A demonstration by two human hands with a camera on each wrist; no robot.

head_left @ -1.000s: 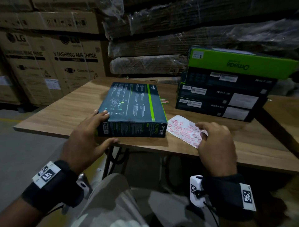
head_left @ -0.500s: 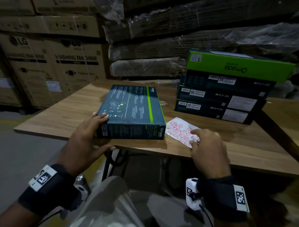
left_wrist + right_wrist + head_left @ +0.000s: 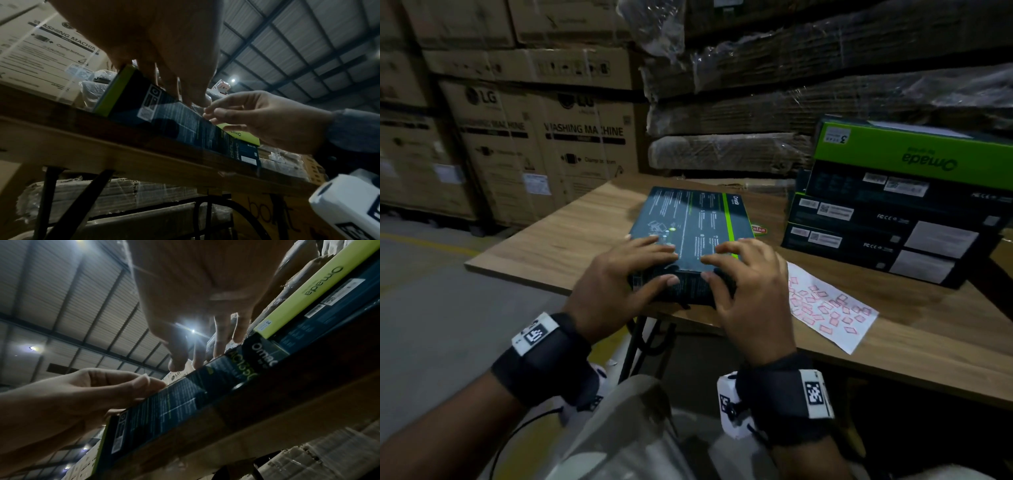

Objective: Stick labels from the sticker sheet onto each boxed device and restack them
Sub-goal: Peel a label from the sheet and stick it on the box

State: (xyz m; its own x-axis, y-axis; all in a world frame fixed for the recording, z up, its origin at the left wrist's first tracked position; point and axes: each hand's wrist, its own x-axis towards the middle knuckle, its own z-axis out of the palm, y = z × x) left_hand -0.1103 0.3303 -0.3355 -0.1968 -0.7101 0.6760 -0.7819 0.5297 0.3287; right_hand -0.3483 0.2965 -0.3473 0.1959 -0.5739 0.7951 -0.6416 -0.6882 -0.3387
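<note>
A dark boxed device (image 3: 688,222) with a green stripe lies flat on the wooden table (image 3: 571,246), near its front edge. My left hand (image 3: 664,270) holds the box's near edge, fingers on top and thumb on the front face. My right hand (image 3: 710,267) is just right of it, arched fingertips touching the box top and thumb by the front face. No label is visible in it. The white sticker sheet (image 3: 828,308) with red labels lies to the right. In the wrist views both hands (image 3: 185,91) (image 3: 185,360) meet over the box (image 3: 164,116) (image 3: 185,402).
A stack of dark boxes (image 3: 876,233) topped by a green box (image 3: 914,154) stands at the table's back right. Washing machine cartons (image 3: 534,137) and wrapped cardboard bundles (image 3: 722,154) rise behind. A small red round sticker (image 3: 758,229) lies behind the box. Floor lies to the left.
My right hand left the sticker sheet and moved left onto the box. My left hand slid from the box's left corner toward the middle of its near edge.
</note>
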